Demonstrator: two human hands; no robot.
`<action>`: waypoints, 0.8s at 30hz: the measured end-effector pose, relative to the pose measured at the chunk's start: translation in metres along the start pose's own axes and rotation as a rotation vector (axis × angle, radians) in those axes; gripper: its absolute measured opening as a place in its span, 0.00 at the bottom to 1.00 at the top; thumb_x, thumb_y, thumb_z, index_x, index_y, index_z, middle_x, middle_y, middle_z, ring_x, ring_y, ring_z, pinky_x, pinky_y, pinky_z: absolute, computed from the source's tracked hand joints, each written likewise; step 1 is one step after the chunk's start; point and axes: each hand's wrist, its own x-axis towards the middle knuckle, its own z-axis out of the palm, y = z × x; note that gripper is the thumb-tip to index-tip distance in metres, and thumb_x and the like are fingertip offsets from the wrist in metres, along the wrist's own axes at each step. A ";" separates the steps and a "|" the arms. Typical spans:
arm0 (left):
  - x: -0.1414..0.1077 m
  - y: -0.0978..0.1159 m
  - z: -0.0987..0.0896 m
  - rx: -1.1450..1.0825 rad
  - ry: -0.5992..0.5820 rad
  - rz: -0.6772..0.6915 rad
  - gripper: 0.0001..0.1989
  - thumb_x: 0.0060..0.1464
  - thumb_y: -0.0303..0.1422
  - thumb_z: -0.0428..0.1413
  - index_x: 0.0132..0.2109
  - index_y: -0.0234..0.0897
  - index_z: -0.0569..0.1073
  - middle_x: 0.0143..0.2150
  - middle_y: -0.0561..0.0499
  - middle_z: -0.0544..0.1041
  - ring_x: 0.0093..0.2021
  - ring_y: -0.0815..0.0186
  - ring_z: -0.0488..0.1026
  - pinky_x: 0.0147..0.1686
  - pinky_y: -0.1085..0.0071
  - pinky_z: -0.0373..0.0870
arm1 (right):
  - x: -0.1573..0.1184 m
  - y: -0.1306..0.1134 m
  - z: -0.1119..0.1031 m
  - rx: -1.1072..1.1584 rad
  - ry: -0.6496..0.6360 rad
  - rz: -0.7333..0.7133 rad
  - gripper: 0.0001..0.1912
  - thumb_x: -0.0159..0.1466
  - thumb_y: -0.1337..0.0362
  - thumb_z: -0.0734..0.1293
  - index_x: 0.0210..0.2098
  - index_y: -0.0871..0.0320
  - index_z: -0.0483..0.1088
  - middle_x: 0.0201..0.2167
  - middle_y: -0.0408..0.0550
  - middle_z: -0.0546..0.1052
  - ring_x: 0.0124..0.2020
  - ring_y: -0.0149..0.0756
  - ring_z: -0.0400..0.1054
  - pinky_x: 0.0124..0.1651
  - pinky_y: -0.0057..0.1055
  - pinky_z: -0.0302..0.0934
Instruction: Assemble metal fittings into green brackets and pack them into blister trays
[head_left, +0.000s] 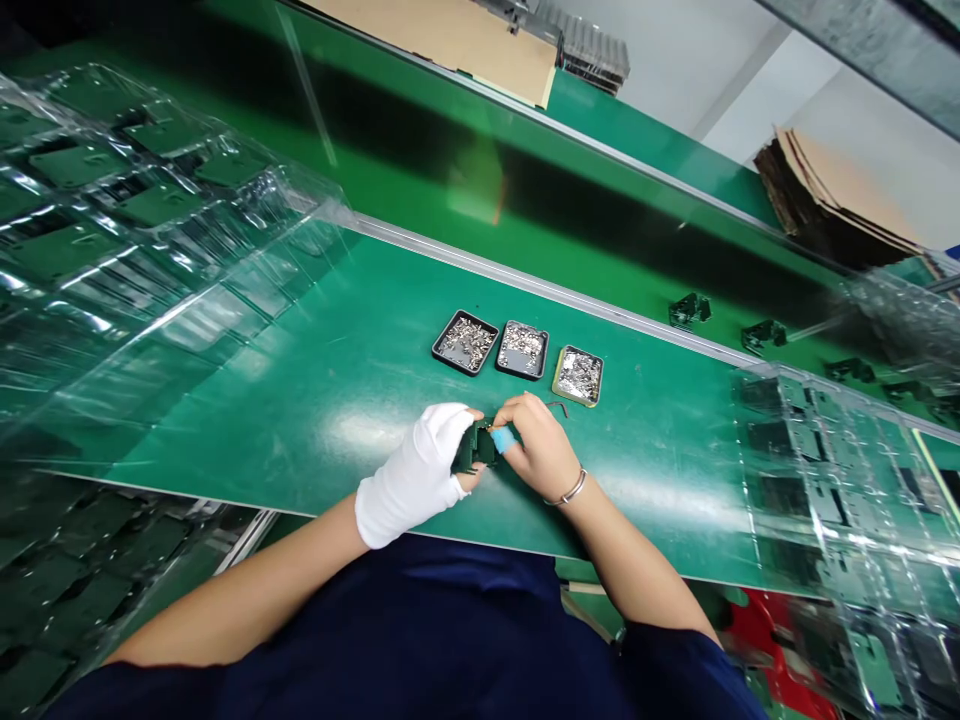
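My left hand (420,465), in a white glove with bare fingertips, is closed around a dark green bracket-like part (477,447) with a hollow middle. My right hand (534,440) is bare, with light blue tape around one digit and a bracelet at the wrist. Its fingers are pinched together at the part's right edge; whatever lies between them is too small or hidden to name. Just beyond the hands are two black trays of small metal pieces (466,343) (523,349) and a yellowish-edged tray (580,376). A hex key (558,406) lies near my right fingers.
Clear plastic trays with green parts are stacked at left (172,220) and at right (817,470). Behind the green tabletop (360,340), a metal rail (525,285) borders a green strip bearing several dark parts (688,311). Cardboard sheets (840,200) stand at the back right.
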 end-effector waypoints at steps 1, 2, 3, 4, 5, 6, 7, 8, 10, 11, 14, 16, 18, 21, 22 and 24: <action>0.001 0.000 -0.004 -0.044 -0.014 -0.006 0.22 0.49 0.34 0.54 0.52 0.34 0.63 0.48 0.39 0.70 0.49 0.52 0.69 0.48 0.54 0.69 | 0.000 -0.001 0.000 0.022 0.017 0.006 0.08 0.62 0.69 0.58 0.40 0.56 0.66 0.39 0.52 0.74 0.43 0.39 0.67 0.52 0.40 0.61; 0.004 0.000 -0.008 -0.088 -0.048 -0.013 0.24 0.49 0.36 0.55 0.53 0.34 0.62 0.48 0.40 0.69 0.49 0.53 0.69 0.48 0.55 0.69 | -0.001 -0.002 0.000 0.035 0.025 0.012 0.09 0.62 0.69 0.58 0.42 0.57 0.66 0.40 0.52 0.74 0.43 0.38 0.68 0.52 0.40 0.61; 0.007 0.000 -0.013 -0.124 -0.100 -0.023 0.25 0.49 0.38 0.55 0.53 0.34 0.62 0.48 0.40 0.69 0.49 0.54 0.69 0.48 0.57 0.70 | -0.002 -0.003 0.000 0.037 0.024 0.019 0.10 0.63 0.69 0.58 0.43 0.57 0.66 0.41 0.51 0.75 0.43 0.38 0.69 0.54 0.41 0.61; 0.010 0.001 -0.018 -0.140 -0.157 -0.036 0.25 0.50 0.40 0.55 0.53 0.34 0.62 0.48 0.41 0.70 0.48 0.55 0.70 0.47 0.58 0.70 | -0.002 -0.004 0.001 0.027 0.015 0.025 0.11 0.62 0.70 0.58 0.43 0.56 0.66 0.40 0.50 0.76 0.42 0.37 0.70 0.56 0.43 0.59; 0.014 0.001 -0.022 -0.126 -0.213 -0.051 0.23 0.51 0.41 0.54 0.52 0.35 0.63 0.47 0.42 0.71 0.48 0.56 0.70 0.46 0.59 0.71 | -0.003 -0.004 0.002 0.009 0.002 0.028 0.11 0.62 0.70 0.59 0.43 0.56 0.67 0.39 0.48 0.77 0.40 0.37 0.71 0.57 0.44 0.58; 0.018 0.002 -0.026 -0.084 -0.262 -0.060 0.19 0.53 0.40 0.52 0.50 0.35 0.65 0.45 0.44 0.72 0.46 0.57 0.71 0.47 0.60 0.70 | -0.004 -0.005 0.003 -0.014 -0.014 0.029 0.11 0.61 0.71 0.59 0.42 0.55 0.67 0.39 0.48 0.77 0.40 0.37 0.71 0.58 0.45 0.58; 0.021 0.003 -0.028 -0.019 -0.297 -0.062 0.14 0.55 0.38 0.50 0.47 0.36 0.67 0.43 0.46 0.73 0.44 0.59 0.72 0.48 0.59 0.69 | -0.004 -0.006 0.005 -0.039 -0.032 0.027 0.12 0.59 0.72 0.59 0.41 0.55 0.67 0.39 0.48 0.78 0.41 0.38 0.71 0.58 0.45 0.57; 0.025 0.004 -0.030 0.058 -0.320 -0.053 0.10 0.56 0.35 0.49 0.43 0.37 0.69 0.39 0.48 0.74 0.41 0.60 0.72 0.51 0.58 0.67 | -0.005 -0.007 0.006 -0.064 -0.052 0.022 0.13 0.58 0.73 0.60 0.41 0.56 0.68 0.39 0.48 0.78 0.41 0.38 0.71 0.58 0.45 0.58; 0.030 0.006 -0.029 0.216 -0.340 -0.013 0.06 0.56 0.30 0.48 0.36 0.37 0.70 0.32 0.51 0.74 0.35 0.63 0.72 0.55 0.55 0.62 | -0.005 -0.010 0.007 -0.109 -0.091 0.015 0.15 0.55 0.75 0.60 0.40 0.56 0.68 0.39 0.48 0.77 0.41 0.39 0.71 0.58 0.45 0.58; 0.031 0.007 -0.028 0.280 -0.340 0.010 0.06 0.55 0.28 0.48 0.33 0.37 0.70 0.30 0.52 0.74 0.33 0.63 0.72 0.57 0.55 0.61 | -0.005 -0.011 0.008 -0.129 -0.106 0.016 0.16 0.54 0.75 0.60 0.40 0.56 0.68 0.39 0.48 0.77 0.41 0.39 0.70 0.58 0.45 0.58; 0.033 0.009 -0.025 0.393 -0.327 0.061 0.07 0.54 0.27 0.49 0.29 0.38 0.68 0.25 0.53 0.71 0.28 0.64 0.70 0.56 0.56 0.62 | -0.004 -0.014 0.007 -0.170 -0.135 0.017 0.16 0.54 0.76 0.60 0.39 0.56 0.68 0.38 0.48 0.77 0.40 0.39 0.70 0.58 0.44 0.57; 0.034 0.011 -0.025 0.424 -0.312 0.084 0.08 0.53 0.26 0.49 0.27 0.38 0.68 0.23 0.53 0.70 0.27 0.65 0.70 0.56 0.57 0.63 | -0.003 -0.015 0.007 -0.187 -0.150 0.004 0.15 0.54 0.75 0.60 0.39 0.56 0.68 0.37 0.49 0.76 0.39 0.39 0.69 0.58 0.44 0.57; 0.034 0.014 -0.024 0.456 -0.289 0.098 0.08 0.53 0.26 0.49 0.27 0.38 0.67 0.23 0.53 0.70 0.26 0.64 0.69 0.56 0.57 0.63 | -0.002 -0.015 0.007 -0.199 -0.161 -0.006 0.13 0.55 0.74 0.60 0.38 0.57 0.67 0.35 0.49 0.75 0.38 0.40 0.68 0.58 0.43 0.57; 0.033 0.016 -0.023 0.484 -0.264 0.111 0.08 0.51 0.26 0.49 0.26 0.39 0.67 0.22 0.53 0.69 0.26 0.64 0.69 0.57 0.56 0.63 | -0.001 -0.016 0.008 -0.191 -0.169 0.001 0.11 0.55 0.74 0.60 0.36 0.57 0.66 0.33 0.50 0.73 0.38 0.41 0.66 0.55 0.43 0.58; 0.034 0.017 -0.022 0.487 -0.260 0.114 0.08 0.51 0.26 0.49 0.26 0.39 0.67 0.22 0.53 0.69 0.26 0.64 0.69 0.57 0.56 0.63 | -0.001 -0.016 0.008 -0.185 -0.168 0.007 0.10 0.55 0.74 0.60 0.36 0.57 0.66 0.33 0.50 0.73 0.37 0.41 0.66 0.54 0.42 0.59; 0.034 0.018 -0.020 0.492 -0.259 0.115 0.07 0.51 0.26 0.49 0.27 0.39 0.67 0.22 0.53 0.69 0.26 0.64 0.69 0.57 0.57 0.63 | -0.001 -0.016 0.009 -0.180 -0.161 0.018 0.11 0.55 0.74 0.60 0.36 0.57 0.66 0.33 0.50 0.73 0.37 0.41 0.66 0.51 0.40 0.60</action>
